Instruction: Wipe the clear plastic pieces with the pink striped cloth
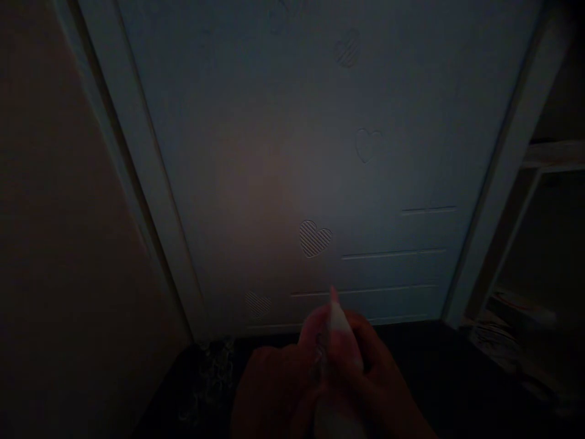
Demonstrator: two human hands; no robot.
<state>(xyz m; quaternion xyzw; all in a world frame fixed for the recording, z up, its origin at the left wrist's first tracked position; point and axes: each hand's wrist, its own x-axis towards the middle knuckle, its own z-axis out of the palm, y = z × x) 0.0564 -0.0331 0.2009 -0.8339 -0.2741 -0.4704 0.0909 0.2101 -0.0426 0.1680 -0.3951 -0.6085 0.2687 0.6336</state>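
In dim light, both hands meet at the bottom centre around a pink and white object [340, 329] with a pointed tip at its top. My right hand [379, 378] wraps round its right side, fingers bent. My left hand [274, 384] is closed against the left side, next to a rounded pink part [313, 323]. Small details between the hands are too dark to make out, and the left fingertips are hidden. A whitish lower part [338, 421] shows below the hands.
A pale panel [274, 152] with embossed hearts and lines stands ahead, framed on both sides. A brownish wall [68, 244] is at the left. Shelves [557, 152] with unclear items stand at the right. Below lies a dark surface [439, 366] with thin, light curly marks at its left.
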